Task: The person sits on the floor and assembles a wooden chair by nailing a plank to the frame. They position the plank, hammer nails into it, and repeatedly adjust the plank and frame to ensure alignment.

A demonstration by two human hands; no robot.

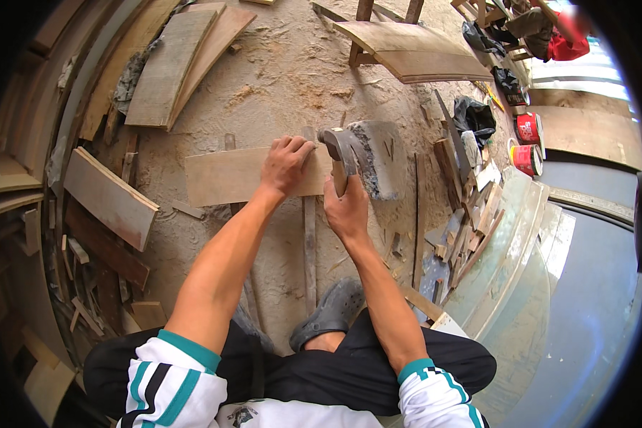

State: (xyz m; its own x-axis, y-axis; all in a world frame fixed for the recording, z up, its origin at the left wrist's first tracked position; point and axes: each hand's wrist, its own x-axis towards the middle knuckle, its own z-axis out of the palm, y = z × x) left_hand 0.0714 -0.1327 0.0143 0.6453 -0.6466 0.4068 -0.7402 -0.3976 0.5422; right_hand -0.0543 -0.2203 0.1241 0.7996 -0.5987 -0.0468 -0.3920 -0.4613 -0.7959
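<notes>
Grips a hammer [343, 148] in the right hand [347, 205], with fingers wrapped fully around the wooden handle and the metal head just beyond the fist, by the right end of a wooden board [228, 175]. Rests the curled left hand [287, 165] on that board, across narrow battens [309, 250]; cannot tell of anything pinched there. Angles both forearms [225, 250] forward and inward over bent legs [449, 357]. Farther off, to the right: two red cans [526, 159] and a black bag [474, 118], with contents unclear.
</notes>
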